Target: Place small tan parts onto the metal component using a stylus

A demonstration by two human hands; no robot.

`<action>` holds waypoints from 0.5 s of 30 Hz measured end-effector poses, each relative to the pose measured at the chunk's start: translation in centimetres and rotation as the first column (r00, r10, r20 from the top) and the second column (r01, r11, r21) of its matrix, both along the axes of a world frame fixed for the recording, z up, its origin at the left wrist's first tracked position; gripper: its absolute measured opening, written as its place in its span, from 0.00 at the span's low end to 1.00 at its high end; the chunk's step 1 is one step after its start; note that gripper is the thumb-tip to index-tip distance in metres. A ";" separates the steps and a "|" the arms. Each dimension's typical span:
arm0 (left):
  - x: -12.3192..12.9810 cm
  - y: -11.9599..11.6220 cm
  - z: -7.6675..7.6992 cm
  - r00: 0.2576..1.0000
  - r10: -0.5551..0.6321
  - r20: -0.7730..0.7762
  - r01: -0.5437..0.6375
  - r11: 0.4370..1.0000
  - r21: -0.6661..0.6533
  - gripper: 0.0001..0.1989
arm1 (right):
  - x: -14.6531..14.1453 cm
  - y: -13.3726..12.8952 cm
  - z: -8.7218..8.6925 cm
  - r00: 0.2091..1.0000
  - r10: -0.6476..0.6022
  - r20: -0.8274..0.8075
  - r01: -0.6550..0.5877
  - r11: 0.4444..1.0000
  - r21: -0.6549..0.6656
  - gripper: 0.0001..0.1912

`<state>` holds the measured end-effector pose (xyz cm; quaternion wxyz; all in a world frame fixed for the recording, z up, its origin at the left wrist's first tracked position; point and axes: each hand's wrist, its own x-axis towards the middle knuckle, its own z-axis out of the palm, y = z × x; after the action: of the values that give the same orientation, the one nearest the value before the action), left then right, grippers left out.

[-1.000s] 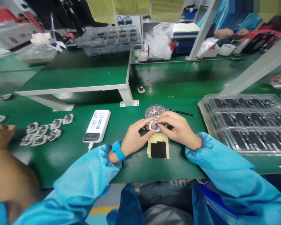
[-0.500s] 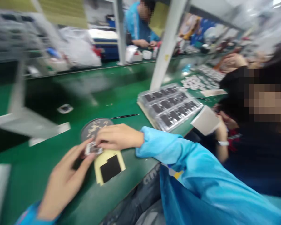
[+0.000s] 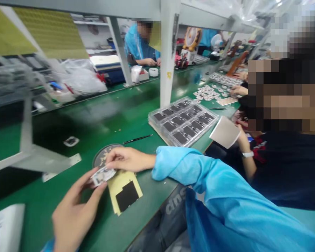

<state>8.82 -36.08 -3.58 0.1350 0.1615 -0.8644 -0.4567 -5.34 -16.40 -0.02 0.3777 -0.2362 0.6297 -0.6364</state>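
Between the thumb and fingers of my left hand (image 3: 77, 206) is a small flat white part (image 3: 101, 176) with a greyish middle, tilted above the bench. The fingers of my right hand (image 3: 123, 158) are pinched together at its upper right end; what they hold, if anything, is hidden. Just behind my fingers lies a round dark grey dish (image 3: 97, 157) with small tan pieces on it, partly covered by my right hand. Below my right hand, a yellow sheet (image 3: 112, 196) with a black patch (image 3: 127, 196) rests on the green bench.
Behind the dish lie black tweezers (image 3: 138, 139). A clear tray (image 3: 183, 120) of dark squares stands right of them, beside a post (image 3: 168, 70). Left are a small white-edged piece (image 3: 71, 141), a metal bracket (image 3: 52, 159) and a white box (image 3: 9, 224). A co-worker at right holds a grey sheet (image 3: 225, 132).
The view has shifted and grown sharper. The white part is now tilted and shows more of its face. My right fingers remain at its end.
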 end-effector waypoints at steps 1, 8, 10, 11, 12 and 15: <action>0.1 0.4 0.3 1.000 0.016 -0.008 -0.016 1.000 0.021 0.34 | 0.1 0.1 0.5 0.998 -0.011 0.055 0.010 1.000 0.014 0.15; -0.3 1.7 1.5 0.991 -0.025 -0.128 0.077 0.903 0.422 0.32 | -1.1 3.9 2.9 0.765 -0.029 -0.644 0.446 0.744 0.497 0.18; -0.6 1.9 1.4 0.984 -0.076 -0.164 0.150 0.850 0.504 0.32 | -1.3 4.9 2.4 0.738 0.029 -0.674 0.497 0.652 0.572 0.24; -0.8 2.0 1.2 0.981 -0.097 -0.169 0.174 0.830 0.530 0.32 | -1.4 5.3 2.1 0.738 0.059 -0.672 0.508 0.607 0.611 0.23; -0.9 2.1 1.0 0.980 -0.108 -0.168 0.185 0.807 0.561 0.32 | -1.4 5.5 1.7 0.740 0.089 -0.667 0.511 0.570 0.643 0.19; -1.0 2.2 0.5 0.977 -0.126 -0.174 0.211 0.724 0.657 0.32 | -1.4 5.7 0.9 0.727 0.139 -0.672 0.526 0.515 0.676 0.12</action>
<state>7.84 -33.88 -3.07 0.0759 0.0929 -0.6432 -0.7563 -6.73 -10.74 0.88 0.1172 -0.1538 0.9662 -0.1705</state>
